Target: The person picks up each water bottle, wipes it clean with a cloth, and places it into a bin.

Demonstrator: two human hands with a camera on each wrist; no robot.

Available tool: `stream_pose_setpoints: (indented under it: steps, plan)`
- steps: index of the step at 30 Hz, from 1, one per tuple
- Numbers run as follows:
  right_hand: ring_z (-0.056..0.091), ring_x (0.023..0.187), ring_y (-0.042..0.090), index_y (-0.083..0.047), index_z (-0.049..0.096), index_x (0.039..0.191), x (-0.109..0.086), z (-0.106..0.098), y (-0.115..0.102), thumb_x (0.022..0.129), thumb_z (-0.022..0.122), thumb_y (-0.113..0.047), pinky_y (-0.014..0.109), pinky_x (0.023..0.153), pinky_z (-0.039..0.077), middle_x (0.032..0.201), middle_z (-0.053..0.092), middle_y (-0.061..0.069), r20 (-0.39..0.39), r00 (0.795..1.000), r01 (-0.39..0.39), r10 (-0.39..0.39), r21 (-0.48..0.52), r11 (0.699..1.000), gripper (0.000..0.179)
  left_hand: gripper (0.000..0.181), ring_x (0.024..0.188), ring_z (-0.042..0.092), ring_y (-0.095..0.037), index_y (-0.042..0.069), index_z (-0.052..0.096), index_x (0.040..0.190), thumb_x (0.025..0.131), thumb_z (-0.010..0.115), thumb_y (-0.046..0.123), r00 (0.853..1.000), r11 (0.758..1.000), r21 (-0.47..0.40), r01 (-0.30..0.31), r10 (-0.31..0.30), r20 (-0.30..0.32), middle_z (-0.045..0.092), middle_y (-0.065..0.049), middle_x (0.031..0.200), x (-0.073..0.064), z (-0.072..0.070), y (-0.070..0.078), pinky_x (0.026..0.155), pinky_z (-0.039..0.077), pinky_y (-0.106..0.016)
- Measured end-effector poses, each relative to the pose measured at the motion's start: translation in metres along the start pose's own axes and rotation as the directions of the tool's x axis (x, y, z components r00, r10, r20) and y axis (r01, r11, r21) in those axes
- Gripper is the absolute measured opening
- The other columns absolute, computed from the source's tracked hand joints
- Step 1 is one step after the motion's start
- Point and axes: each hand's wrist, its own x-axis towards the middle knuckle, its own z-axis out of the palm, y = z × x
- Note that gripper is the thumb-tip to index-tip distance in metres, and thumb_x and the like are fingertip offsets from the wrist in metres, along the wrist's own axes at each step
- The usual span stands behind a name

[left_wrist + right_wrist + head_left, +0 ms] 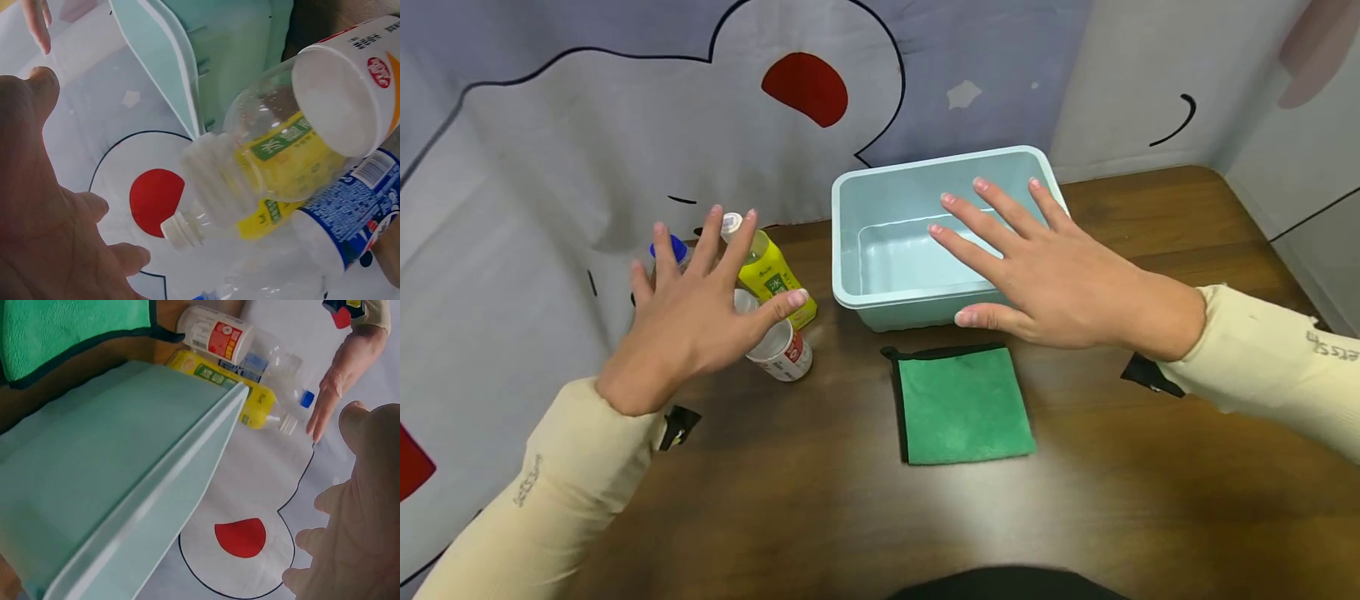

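Observation:
My left hand [688, 312] hovers with fingers spread over several bottles at the left and holds nothing. Under it are a clear bottle with a white label [786, 360], a bottle with a yellow label and white cap [775, 279], and a blue-capped bottle [680, 250] mostly hidden by the fingers. The left wrist view shows that last one's blue label [359, 206]. Fingers splayed and nothing in it, my right hand [1067, 287] is above the right side of a pale blue-green plastic tub [910, 315]. Inside the tub, the visible floor is bare.
A folded green cloth [966, 408] with black edging lies on the brown wooden table [820, 500], just in front of the tub. Behind the table hangs a printed curtain [587, 150], close to the bottles and the tub's back rim. Both forearms wear cream sleeves [1262, 350].

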Motion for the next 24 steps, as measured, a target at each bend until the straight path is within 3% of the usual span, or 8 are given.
stream_pose_setpoints:
  steps: [7,16,24]
  plan:
    - [-0.006,0.165,0.032,-0.031,0.005,0.169,-0.004,0.007,-0.004,0.104,0.045,-0.066,0.066,0.13,-0.001,0.178,-0.003,-0.002,-0.007,1.0,0.017,-0.017,-0.01,1.0,0.084,0.099,0.152,-0.028,-0.057,0.045,-0.01,0.163,0.088,0.035,0.091,1.0,1.0,0.01,0.009,-0.009,-0.008,-0.019,-0.001,0.175,0.001,0.005,-0.001,0.112,-0.006,-0.089]
    - [-0.006,0.166,0.031,-0.032,0.006,0.169,-0.006,0.022,-0.008,0.103,0.046,-0.067,0.066,0.13,0.001,0.178,-0.003,-0.002,-0.004,0.999,0.041,-0.041,-0.009,0.999,0.085,0.1,0.152,-0.029,-0.056,0.044,-0.007,0.164,0.088,0.036,0.091,0.998,1.0,0.005,-0.005,0.005,-0.061,-0.018,-0.001,0.175,0.003,0.01,-0.001,0.112,-0.006,-0.089]
    - [-0.002,0.166,0.031,-0.031,0.011,0.169,-0.006,0.035,-0.012,0.103,0.046,-0.067,0.068,0.129,0.005,0.178,0.001,-0.001,-0.009,0.997,0.077,-0.077,-0.01,0.997,0.083,0.101,0.153,-0.029,-0.055,0.04,-0.002,0.166,0.089,0.043,0.087,0.992,1.0,-0.016,-0.004,0.002,-0.128,-0.021,-0.004,0.174,-0.007,0.019,-0.008,0.111,-0.004,-0.091]
